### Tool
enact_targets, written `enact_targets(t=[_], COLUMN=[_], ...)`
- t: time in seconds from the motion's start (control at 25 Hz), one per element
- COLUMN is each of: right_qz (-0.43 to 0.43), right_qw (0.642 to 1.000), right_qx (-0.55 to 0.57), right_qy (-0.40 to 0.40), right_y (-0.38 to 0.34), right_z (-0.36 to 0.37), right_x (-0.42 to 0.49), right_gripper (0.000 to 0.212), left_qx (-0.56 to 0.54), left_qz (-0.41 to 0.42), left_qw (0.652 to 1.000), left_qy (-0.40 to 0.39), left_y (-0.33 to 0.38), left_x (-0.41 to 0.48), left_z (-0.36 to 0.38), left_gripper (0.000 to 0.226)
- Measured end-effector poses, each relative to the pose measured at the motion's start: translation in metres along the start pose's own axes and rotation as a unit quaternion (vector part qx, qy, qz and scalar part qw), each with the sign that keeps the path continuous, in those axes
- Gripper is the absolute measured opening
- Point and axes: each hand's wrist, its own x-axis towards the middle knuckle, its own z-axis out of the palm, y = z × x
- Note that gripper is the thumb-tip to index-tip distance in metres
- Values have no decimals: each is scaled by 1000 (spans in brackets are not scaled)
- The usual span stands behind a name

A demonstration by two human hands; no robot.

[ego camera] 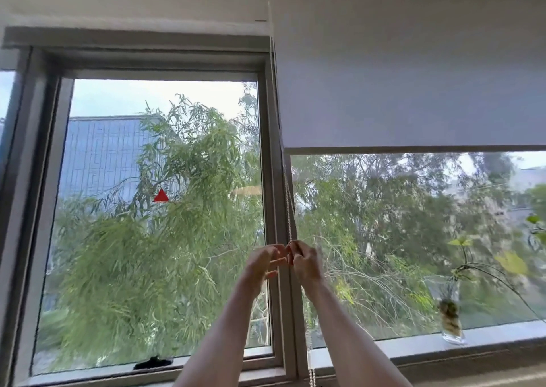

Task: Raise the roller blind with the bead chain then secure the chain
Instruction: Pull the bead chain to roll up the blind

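Your roller blind (413, 76) covers the upper half of the right-hand window, its bottom rail level above the glass. On the sill (487, 335) at right stands a glass vase (450, 315) of trailing cuttings. Your arms reach up at the central frame: your right hand (305, 264) is closed, pinching the bead chain (290, 209), which runs along the blind's left edge, while your left hand (263, 264), fingers loosely curled, sits just beside it.

Hands: 2, left hand (263, 264) and right hand (304, 264)
Roller blind (413, 85): 1
Bead chain (291, 209): 1, above and below the grip
Glass vase (450, 318): 1
Red triangle sticker (161, 196): 1
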Motion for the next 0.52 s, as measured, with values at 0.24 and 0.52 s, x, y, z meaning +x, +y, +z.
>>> enact_targets(t=[0.24, 0.52], right_qz=[-49, -33], right_qw=[999, 999], right_qx=[15, -21], right_qy=[11, -2], right_y=[0, 10], right_z=[10, 7], right_x=[-6, -28], right_gripper=[27, 26], left_qx=[-34, -72], left_qz=[61, 49], left_qw=[996, 988], left_qy=[51, 128], left_y=[39, 12], left_x=[11, 12], left_z=[23, 35], left_gripper=[23, 34])
